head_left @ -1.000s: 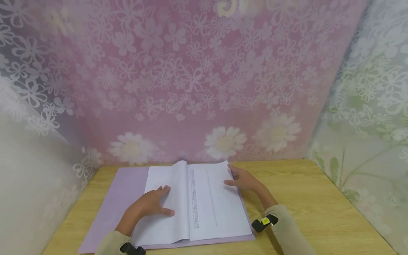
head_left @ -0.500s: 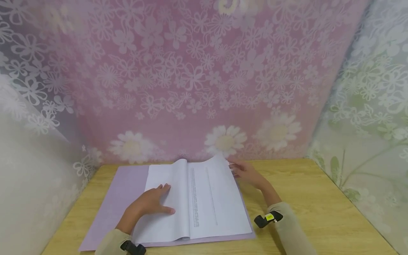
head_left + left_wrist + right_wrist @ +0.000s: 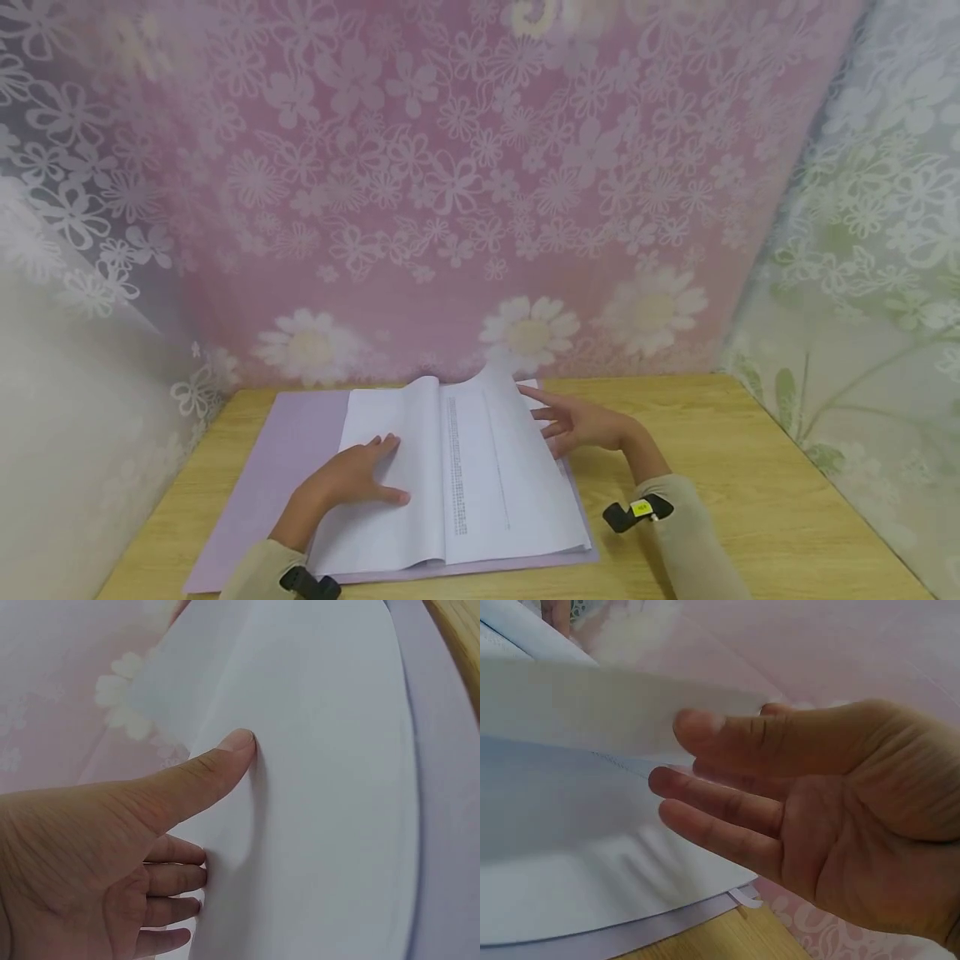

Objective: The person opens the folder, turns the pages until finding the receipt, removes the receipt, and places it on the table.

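Note:
A bound stack of white printed pages with a lilac cover lies spread out on the table. My left hand rests on the turned left-hand page, thumb stretched toward the spine. In the left wrist view, that thumb and the other fingers lie spread over the white paper. My right hand is at the outer edge of a right-hand page, whose far corner is raised and curving leftward. The right wrist view shows its fingers mostly straight and apart, with the thumb overlapping the lifted page.
The wooden table extends to the right of the pages. A pink floral backdrop rises behind the table, and a pale floral panel borders it at right. Black wrist cameras sit on both beige sleeves.
The right-hand page's far corner has risen and curled leftward. My right hand has shifted from the corner to its edge, fingers now spread. My left hand has stayed nearly still.

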